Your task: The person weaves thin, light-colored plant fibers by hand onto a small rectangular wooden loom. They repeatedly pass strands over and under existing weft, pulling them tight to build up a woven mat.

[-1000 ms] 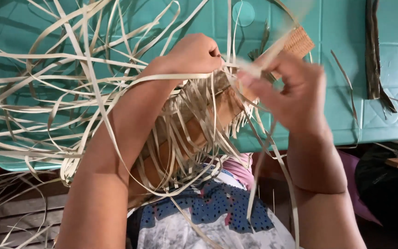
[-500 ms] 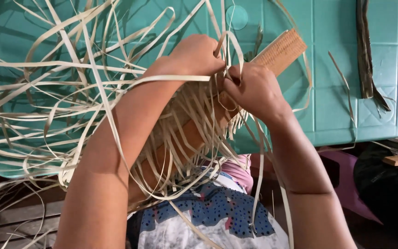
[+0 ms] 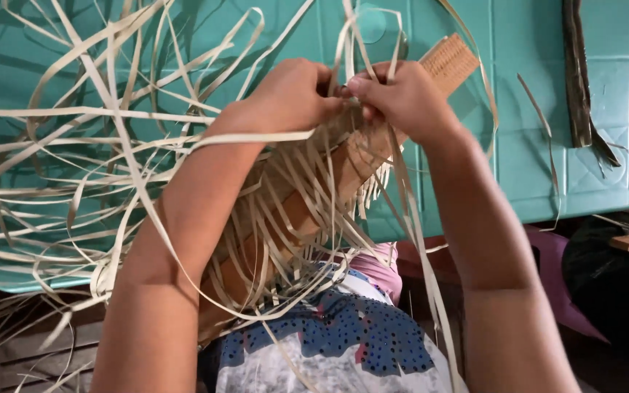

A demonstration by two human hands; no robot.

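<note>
**Both hands pinching strips over the woven band**

Left of the woven band [image 3: 373, 138], loose pale strips [image 3: 74, 175] sprawl across the teal worktop [image 3: 540, 145]. Your left hand [image 3: 296, 94] sits on the band's upper part, its grip closed on strips there. Your right hand [image 3: 405, 98] touches it, fingers pinched on strips too. Right of the band, a dark leaf piece [image 3: 580, 80] lies on the worktop.

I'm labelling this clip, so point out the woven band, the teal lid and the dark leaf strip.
woven band [image 3: 451, 62]: head view, its finished far end.
teal lid [image 3: 525, 145]: head view, bare surface right of the hands.
dark leaf strip [image 3: 576, 73]: head view, its middle.
</note>
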